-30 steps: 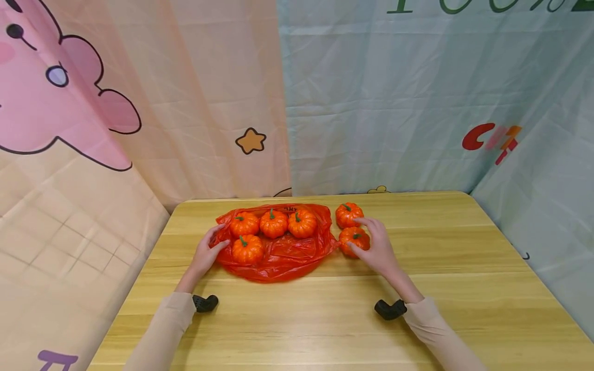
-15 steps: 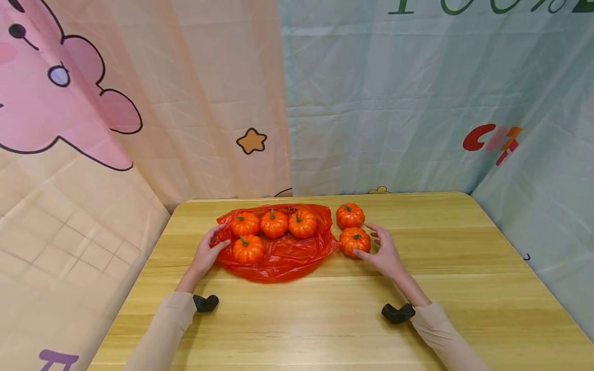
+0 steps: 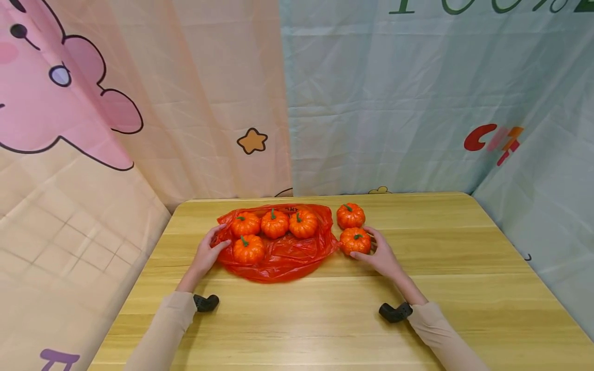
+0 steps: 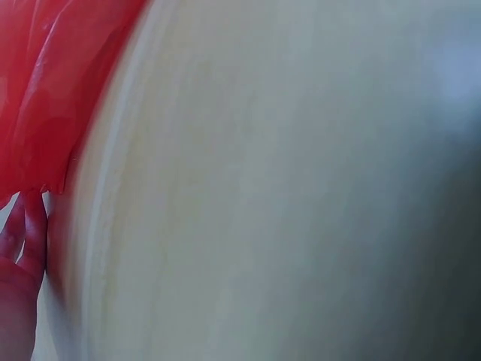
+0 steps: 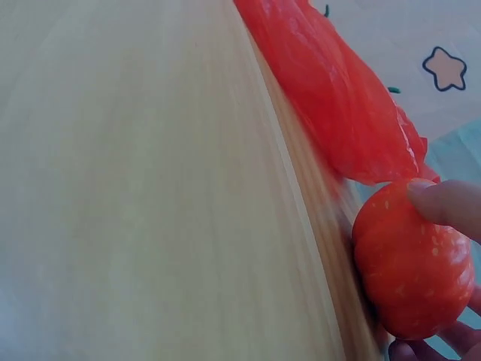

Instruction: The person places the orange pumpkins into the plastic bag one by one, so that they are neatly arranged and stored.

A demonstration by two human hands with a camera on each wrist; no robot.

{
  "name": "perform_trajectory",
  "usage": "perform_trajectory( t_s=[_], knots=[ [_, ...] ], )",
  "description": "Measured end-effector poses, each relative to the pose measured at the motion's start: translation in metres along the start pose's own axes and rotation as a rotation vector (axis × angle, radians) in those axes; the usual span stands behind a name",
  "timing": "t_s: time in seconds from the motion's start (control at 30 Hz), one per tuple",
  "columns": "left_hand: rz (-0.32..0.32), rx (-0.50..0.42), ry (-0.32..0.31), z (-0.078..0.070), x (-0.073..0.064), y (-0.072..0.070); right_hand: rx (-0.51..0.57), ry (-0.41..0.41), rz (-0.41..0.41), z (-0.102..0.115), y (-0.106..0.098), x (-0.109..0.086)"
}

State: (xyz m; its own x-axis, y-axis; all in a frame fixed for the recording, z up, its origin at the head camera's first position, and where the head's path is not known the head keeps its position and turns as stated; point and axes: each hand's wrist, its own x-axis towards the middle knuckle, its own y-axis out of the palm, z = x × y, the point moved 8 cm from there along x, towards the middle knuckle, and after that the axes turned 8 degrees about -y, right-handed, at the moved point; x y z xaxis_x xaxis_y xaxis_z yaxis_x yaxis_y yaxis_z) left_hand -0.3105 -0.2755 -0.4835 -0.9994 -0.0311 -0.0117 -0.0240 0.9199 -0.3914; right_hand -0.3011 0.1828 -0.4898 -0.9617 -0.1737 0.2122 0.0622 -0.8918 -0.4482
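Observation:
A red plastic bag (image 3: 292, 260) lies spread on the table, with several small orange pumpkins (image 3: 249, 249) on it. My left hand (image 3: 207, 253) holds the bag's left edge, thumb over the rim; in the left wrist view its fingers (image 4: 31, 233) meet the crinkled red plastic (image 4: 52, 98). To the right of the bag, my right hand (image 3: 381, 256) grips the nearer of two pumpkins (image 3: 355, 241). In the right wrist view the thumb presses that pumpkin's side (image 5: 409, 263), and the other fingers curl at its far side. The other pumpkin (image 3: 350, 215) sits just behind it.
The wooden table (image 3: 297, 324) reaches back to printed fabric curtains (image 3: 371, 103) behind and on both sides. A black wrist device (image 3: 206, 303) sits at the left cuff, another black device (image 3: 395, 312) at the right.
My right hand has drawn back from over the two pumpkins, then closed in around the nearer one from the right. The left hand and the bag have stayed put.

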Motion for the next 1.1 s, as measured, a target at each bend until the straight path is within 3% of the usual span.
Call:
perform_trajectory(
  t_s=[0.43, 1.1],
  knots=[
    [0.002, -0.006, 0.004, 0.0, -0.001, 0.0, 0.037, 0.001, -0.024, -0.005, 0.003, -0.004],
    [0.005, -0.003, -0.017, 0.002, 0.001, 0.0, 0.022, -0.012, -0.01, 0.007, -0.002, -0.015]
  ],
)
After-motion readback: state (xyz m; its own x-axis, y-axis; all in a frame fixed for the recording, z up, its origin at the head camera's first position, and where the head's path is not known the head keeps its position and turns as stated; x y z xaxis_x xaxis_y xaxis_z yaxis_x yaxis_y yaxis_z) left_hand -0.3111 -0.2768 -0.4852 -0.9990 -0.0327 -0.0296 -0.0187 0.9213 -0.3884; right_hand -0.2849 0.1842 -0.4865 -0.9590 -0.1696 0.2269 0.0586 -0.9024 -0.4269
